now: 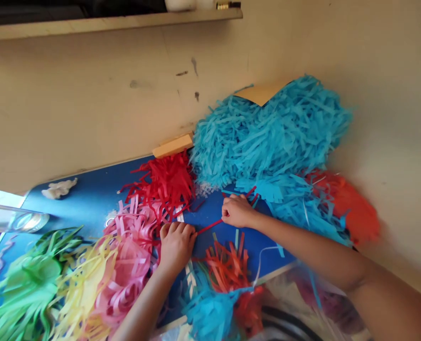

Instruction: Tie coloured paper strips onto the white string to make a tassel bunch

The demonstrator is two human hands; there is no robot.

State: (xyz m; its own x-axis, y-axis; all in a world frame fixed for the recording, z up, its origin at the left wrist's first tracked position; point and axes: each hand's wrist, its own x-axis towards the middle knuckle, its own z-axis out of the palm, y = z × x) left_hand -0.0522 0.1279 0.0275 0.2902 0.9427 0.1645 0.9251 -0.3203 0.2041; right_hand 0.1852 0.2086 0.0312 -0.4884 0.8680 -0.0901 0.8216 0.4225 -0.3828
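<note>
A thin red paper strip (209, 227) stretches between my two hands over the blue tabletop (205, 212). My left hand (178, 239) is closed on its left end, beside the pink paper fringe (135, 255). Farther right, my right hand (237, 210) is closed round the other end, and red ends poke out beyond its fingers. A bunch of red paper fringe (168, 180) lies just past my left hand. Orange fringe (228, 265) and blue fringe (214, 303) lie nearer to me, below the strip.
A large heap of blue shredded paper (270, 137) leans against the wall. Green fringe (29, 279) and yellow fringe (86, 289) lie at the left, near a clear glass (29, 221). An orange paper bundle (352, 208) sits at the right. Above runs a shelf (125, 24).
</note>
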